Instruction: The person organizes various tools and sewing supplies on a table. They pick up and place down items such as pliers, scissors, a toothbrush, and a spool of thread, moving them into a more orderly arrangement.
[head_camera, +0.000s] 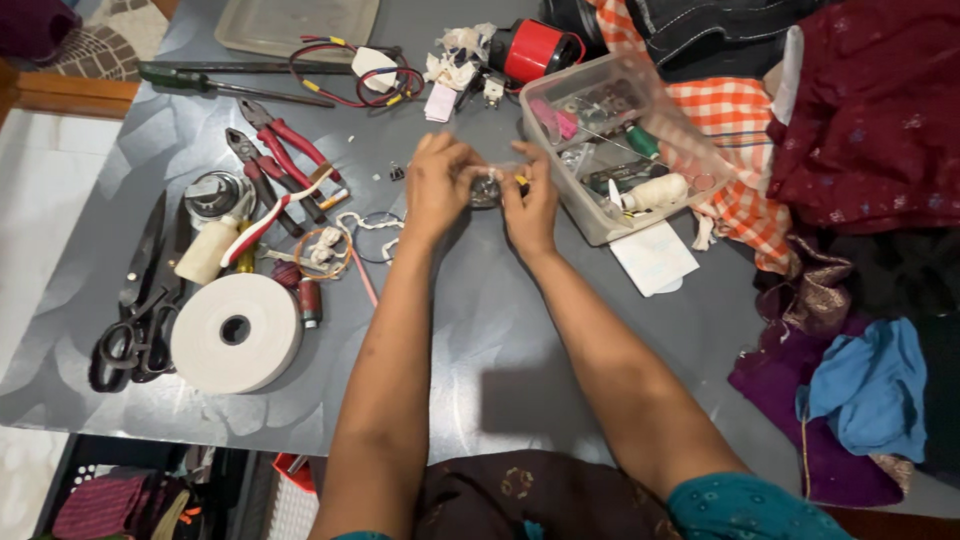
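Both my hands meet over the middle of the grey table (520, 330). My left hand (437, 185) and my right hand (531, 205) pinch a small dark metal part (487, 190) between their fingertips, held just above the tabletop. What the part is stays unclear, since the fingers cover most of it. A clear plastic box (600, 215) with thread spools, a screwdriver and small sewing bits stands just right of my right hand.
Left of my hands lie red-handled pliers (285, 140), black scissors (135, 300), a white tape roll (235, 332), small thread spools (310, 300) and loose string. Wires (350, 80), a red round device (530, 48) and a tray (290, 20) sit at the back. Piled cloth (860, 200) covers the right side.
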